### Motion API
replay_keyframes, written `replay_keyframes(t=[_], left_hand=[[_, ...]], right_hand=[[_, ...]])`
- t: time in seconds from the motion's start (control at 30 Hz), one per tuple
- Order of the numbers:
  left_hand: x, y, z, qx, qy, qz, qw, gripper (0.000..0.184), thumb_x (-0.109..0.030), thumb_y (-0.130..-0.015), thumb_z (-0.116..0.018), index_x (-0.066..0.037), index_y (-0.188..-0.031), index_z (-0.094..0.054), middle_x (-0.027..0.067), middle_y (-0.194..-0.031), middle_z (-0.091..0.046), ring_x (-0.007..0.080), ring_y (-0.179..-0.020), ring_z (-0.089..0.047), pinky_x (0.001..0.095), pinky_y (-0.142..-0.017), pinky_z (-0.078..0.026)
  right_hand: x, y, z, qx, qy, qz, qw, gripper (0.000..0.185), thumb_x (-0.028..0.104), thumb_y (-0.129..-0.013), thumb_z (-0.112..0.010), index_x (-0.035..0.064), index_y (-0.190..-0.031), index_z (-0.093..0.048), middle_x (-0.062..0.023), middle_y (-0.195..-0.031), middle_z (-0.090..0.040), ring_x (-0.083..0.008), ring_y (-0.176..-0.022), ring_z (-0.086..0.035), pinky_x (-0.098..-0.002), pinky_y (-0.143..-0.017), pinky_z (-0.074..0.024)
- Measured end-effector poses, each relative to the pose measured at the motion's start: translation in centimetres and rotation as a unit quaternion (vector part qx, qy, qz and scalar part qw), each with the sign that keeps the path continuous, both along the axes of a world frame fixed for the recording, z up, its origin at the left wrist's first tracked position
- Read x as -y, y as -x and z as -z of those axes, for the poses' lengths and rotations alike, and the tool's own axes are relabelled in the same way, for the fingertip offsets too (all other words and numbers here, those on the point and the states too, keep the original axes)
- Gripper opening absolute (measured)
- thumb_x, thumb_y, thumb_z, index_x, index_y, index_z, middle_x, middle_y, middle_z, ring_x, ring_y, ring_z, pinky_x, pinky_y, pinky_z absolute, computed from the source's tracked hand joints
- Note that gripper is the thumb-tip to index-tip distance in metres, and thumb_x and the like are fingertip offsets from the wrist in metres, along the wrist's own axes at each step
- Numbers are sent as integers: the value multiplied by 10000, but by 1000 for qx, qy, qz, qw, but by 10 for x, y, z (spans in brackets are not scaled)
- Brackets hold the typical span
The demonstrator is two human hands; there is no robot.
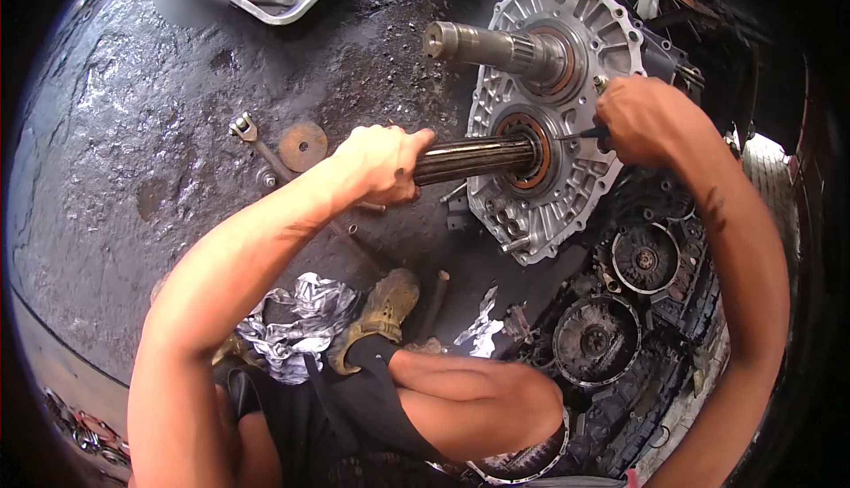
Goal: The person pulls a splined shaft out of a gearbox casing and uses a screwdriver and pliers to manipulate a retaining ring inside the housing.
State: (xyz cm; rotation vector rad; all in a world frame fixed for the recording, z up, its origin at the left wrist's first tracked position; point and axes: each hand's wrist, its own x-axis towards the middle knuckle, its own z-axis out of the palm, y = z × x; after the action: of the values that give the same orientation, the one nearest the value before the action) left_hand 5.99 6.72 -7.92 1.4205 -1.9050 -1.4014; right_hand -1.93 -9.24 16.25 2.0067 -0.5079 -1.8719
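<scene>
My left hand (385, 165) is wrapped round the free end of a splined shaft (474, 160). The shaft's other end sits in the lower bearing (529, 151) of a ribbed metal housing (602, 23). In my right hand (642, 120), closed at the housing's right side, is a dark-handled tool whose thin metal tip (577, 135) points left at the bearing's edge. Above my left hand, a second, thicker shaft (487, 47) sticks out of the housing's upper bearing.
A metal tray (288, 17) with sockets lies at the top left. On the oily ground are a rod with a forked end (243, 127), a round disc (303, 146) and a crumpled cloth (297, 324). Dirty round housings (597, 341) lie at the lower right, beside my bent leg.
</scene>
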Motion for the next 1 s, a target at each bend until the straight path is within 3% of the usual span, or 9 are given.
replay_keyframes(t=[0.07, 0.2, 0.3, 0.4, 0.47, 0.5, 0.67, 1.0], left_hand=[[1, 2, -1, 3, -1, 2, 1000, 682, -329, -692, -751, -74, -1259, -472, 203, -966, -654, 385, -926, -631, 467, -795, -510], [1, -1, -4, 16, 13, 1, 1000, 696, -349, -686, -758, -73, -1260, -478, 202, -964, -655, 381, -915, -635, 467, -792, -513], [0, 1, -4, 12, 25, -12, 1000, 723, -355, -680, -763, -65, -1273, -469, 201, -968, -655, 383, -911, -636, 467, -789, -514], [-1, 1, -2, 6, 5, -3, 1000, 737, -360, -676, -766, -52, -1277, -469, 203, -1044, -628, 375, -967, -617, 452, -833, -501], [-3, 9, 7, 30, 103, -29, 994, 724, -376, -682, -758, -40, -1261, -483, 198, -1116, -587, 370, -1038, -577, 438, -897, -472], [-3, 10, -1, 41, 87, -37, 995, 703, -392, -692, -746, -34, -1243, -498, 191, -1150, -557, 371, -1080, -543, 435, -933, -447], [6, 17, -3, 29, 114, -44, 992, 668, -424, -719, -729, -28, -1213, -517, 201, -1098, -596, 378, -1037, -576, 440, -898, -466], [6, 16, -3, 14, 61, -41, 997, 644, -434, -743, -717, -51, -1222, -522, 205, -1051, -634, 376, -990, -611, 451, -861, -486]], right_hand=[[-8, 19, -10, 10, 6, -16, 1000, 155, 42, -711, -548, 9, -775, -686, -198, -765, -649, -347, -770, -659, -424, -729, -536], [-30, 38, -27, 30, 12, -5, 999, 165, 59, -731, -547, 31, -771, -705, -178, -827, -677, -323, -773, -677, -389, -718, -552], [-40, 47, -39, 105, 31, 39, 993, 212, 68, -700, -570, 43, -866, -699, -169, -892, -661, -318, -874, -653, -411, -818, -517], [-46, 44, -49, 174, 114, 28, 978, 270, 67, -699, -563, 43, -935, -692, -168, -919, -648, -315, -910, -639, -416, -841, -506], [-36, 51, -48, 192, 107, 6, 976, 305, 68, -687, -570, 42, -966, -691, -171, -934, -636, -312, -911, -636, -414, -832, -508], [-32, 50, -46, 212, 93, -7, 973, 305, 71, -676, -577, 42, -955, -696, -174, -921, -639, -316, -903, -636, -412, -830, -508], [-40, 57, -48, 246, 82, 2, 966, 214, 87, -673, -594, 30, -843, -709, -191, -854, -648, -343, -859, -631, -417, -797, -510], [-83, 104, -49, 306, 112, 61, 944, 180, 128, -765, -608, 42, -908, -673, -182, -824, -640, -357, -769, -635, -446, -731, -509]])
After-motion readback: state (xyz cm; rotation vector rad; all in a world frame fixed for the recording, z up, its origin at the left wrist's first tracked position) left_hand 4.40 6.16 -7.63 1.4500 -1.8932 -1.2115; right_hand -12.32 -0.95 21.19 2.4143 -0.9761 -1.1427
